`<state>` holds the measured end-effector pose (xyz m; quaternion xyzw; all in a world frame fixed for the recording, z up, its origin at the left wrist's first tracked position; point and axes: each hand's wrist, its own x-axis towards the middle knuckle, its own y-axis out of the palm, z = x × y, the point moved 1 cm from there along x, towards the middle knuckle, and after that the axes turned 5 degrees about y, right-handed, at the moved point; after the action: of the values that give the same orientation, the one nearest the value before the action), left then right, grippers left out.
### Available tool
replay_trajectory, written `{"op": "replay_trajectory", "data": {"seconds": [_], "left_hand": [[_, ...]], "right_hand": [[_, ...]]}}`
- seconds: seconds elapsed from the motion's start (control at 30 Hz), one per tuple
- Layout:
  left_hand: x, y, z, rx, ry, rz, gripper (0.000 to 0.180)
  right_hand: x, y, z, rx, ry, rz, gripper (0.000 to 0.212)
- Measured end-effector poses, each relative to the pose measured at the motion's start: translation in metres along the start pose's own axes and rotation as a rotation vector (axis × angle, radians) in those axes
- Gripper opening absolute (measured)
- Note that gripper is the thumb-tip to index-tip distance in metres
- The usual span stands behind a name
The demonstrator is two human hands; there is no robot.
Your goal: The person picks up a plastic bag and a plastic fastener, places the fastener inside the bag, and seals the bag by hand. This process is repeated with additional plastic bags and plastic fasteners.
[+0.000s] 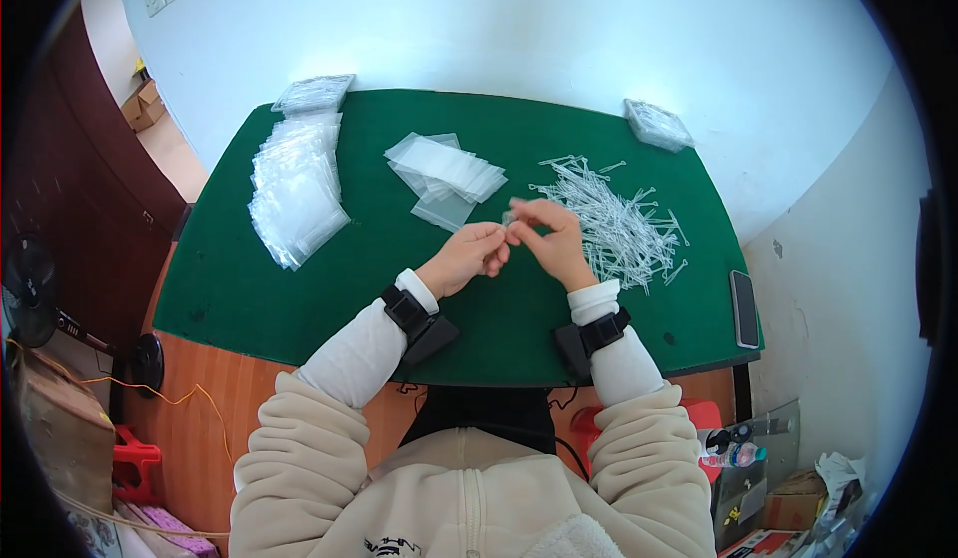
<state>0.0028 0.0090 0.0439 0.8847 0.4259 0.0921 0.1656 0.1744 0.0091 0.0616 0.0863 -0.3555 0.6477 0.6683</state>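
Observation:
My left hand (465,261) and my right hand (552,241) meet above the middle of the table, fingers pinched together. Between their fingertips is a small clear plastic piece (509,220); its kind is too small to tell, and the fingers partly cover it. Just beyond the hands lies a loose fan of flat clear zip bags (446,174). To the right of my right hand spreads a tangled heap of thin clear plastic sticks (624,224), some with small looped ends.
Overlapping clear bags (295,191) run along the left of the green-covered table (379,298). Bundles of clear packets stand at the back left (314,94) and back right (659,126). A phone (744,308) lies at the right edge. A wall (499,29) closes off the far side.

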Motion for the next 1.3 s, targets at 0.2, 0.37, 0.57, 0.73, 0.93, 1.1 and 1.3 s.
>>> {"op": "replay_trajectory", "data": {"seconds": [0.2, 0.37, 0.57, 0.73, 0.93, 1.1, 1.3], "left_hand": [[0.008, -0.015, -0.005, -0.038, 0.144, -0.252, 0.022], [0.011, -0.011, 0.001, -0.083, 0.180, -0.287, 0.021], [0.011, -0.011, 0.007, -0.055, 0.155, -0.229, 0.021], [0.006, -0.014, 0.002, -0.057, 0.157, -0.237, 0.021], [0.001, -0.015, 0.000, 0.029, 0.151, -0.240, 0.024], [0.000, -0.008, 0.001, 0.023, 0.106, -0.264, 0.024], [0.003, 0.000, 0.004, 0.014, 0.076, -0.214, 0.026]], "right_hand": [[0.005, -0.045, -0.055, -0.462, 0.177, -0.292, 0.026], [-0.006, -0.047, -0.067, -0.928, 0.190, -0.207, 0.019], [-0.006, -0.042, -0.061, -0.919, 0.253, -0.024, 0.009], [-0.003, -0.035, -0.048, -0.959, 0.199, -0.056, 0.006], [0.004, -0.028, -0.045, -0.752, 0.075, -0.075, 0.004], [0.001, -0.022, -0.025, -0.470, 0.010, -0.130, 0.004], [-0.010, -0.005, 0.004, 0.376, 0.370, -0.015, 0.011]]}}
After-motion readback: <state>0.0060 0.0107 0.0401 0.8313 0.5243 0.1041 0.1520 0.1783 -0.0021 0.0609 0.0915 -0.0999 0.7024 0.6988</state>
